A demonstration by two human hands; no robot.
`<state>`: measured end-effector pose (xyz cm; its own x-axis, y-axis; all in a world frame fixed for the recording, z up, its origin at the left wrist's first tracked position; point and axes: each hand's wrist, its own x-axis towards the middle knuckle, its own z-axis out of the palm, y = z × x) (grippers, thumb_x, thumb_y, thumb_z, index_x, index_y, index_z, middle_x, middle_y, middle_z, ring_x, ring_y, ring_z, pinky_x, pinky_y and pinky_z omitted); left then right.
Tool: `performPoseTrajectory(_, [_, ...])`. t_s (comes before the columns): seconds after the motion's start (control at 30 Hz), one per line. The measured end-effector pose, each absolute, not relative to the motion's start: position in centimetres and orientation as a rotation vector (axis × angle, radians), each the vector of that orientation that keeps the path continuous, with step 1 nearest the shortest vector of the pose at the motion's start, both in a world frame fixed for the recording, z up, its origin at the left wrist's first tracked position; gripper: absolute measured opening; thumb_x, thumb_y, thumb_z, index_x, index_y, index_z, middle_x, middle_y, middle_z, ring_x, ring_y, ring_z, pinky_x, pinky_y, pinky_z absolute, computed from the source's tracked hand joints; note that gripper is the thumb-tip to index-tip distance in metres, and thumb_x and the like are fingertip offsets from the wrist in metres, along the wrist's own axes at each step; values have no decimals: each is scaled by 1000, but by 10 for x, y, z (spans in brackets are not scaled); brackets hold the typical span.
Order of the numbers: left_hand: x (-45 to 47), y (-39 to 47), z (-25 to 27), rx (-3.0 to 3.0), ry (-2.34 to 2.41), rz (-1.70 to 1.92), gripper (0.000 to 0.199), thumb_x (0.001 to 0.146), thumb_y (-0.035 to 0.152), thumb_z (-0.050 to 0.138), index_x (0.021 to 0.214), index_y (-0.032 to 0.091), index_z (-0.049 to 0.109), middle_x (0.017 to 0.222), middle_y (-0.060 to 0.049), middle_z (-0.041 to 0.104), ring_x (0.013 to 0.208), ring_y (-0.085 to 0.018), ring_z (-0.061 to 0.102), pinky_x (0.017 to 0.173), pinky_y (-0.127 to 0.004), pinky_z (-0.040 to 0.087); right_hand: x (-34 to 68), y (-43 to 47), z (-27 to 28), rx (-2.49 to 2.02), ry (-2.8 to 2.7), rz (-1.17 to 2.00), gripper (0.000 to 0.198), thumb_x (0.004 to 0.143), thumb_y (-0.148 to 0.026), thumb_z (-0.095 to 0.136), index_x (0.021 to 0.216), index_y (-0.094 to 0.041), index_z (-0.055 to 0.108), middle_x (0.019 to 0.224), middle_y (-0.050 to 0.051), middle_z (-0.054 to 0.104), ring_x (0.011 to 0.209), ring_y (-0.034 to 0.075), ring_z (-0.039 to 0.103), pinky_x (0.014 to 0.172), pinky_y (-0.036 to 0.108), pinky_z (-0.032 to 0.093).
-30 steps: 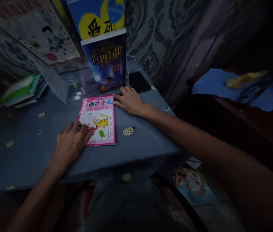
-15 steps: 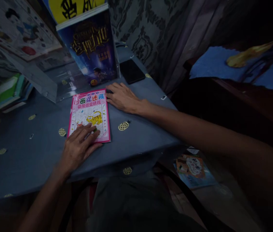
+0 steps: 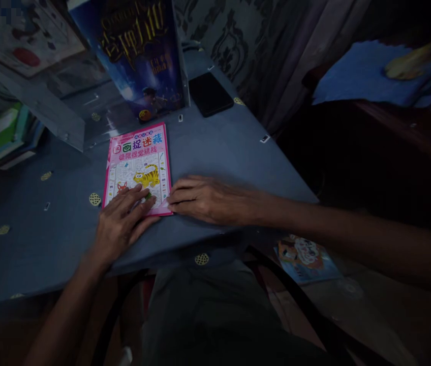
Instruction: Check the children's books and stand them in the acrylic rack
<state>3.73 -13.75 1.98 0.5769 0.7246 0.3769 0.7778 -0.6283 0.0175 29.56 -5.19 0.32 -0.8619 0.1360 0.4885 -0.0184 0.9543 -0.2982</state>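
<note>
A thin pink-bordered children's picture book (image 3: 139,148), with a yellow striped cat on its cover, lies closed on the cloth-covered table. My left hand (image 3: 122,218) rests flat across the lower left of the cover, its fingers stretched out. At the lower right corner of the same book is my right hand (image 3: 204,199). Its fingers are bent and close together, the tips on the book's edge; the thumb is hidden.
Behind the picture book a dark blue book (image 3: 139,61) stands upright in a clear acrylic stand (image 3: 53,114). A black phone (image 3: 211,94) lies to its right. Several books (image 3: 4,134) are stacked at the left. Another book (image 3: 309,259) is on the floor, beyond the table edge.
My right hand has come down along the book's right edge, from the upper corner to the lower one. My left hand stays on the cover. The view has shifted slightly.
</note>
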Motion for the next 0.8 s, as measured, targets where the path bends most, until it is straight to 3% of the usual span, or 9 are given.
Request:
performPoseTrajectory(0.47, [39, -139, 22, -2652, -1261, -566, 33, 96, 23, 64, 128, 24, 63, 125, -10, 72, 124, -28, 66, 104, -50, 57, 294, -51, 7, -151, -2540, 712, 17, 101, -16, 55, 107, -19, 71, 112, 7, 72, 110, 19, 60, 102, 38, 49])
performPoseTrajectory(0.8, [42, -139, 22, -2638, -1258, -568, 29, 98, 22, 60, 126, 24, 64, 123, -9, 73, 125, -28, 66, 103, -50, 58, 293, -52, 8, -162, -2479, 775, 16, 99, -14, 58, 109, -18, 70, 107, 7, 72, 108, 20, 60, 98, 38, 52])
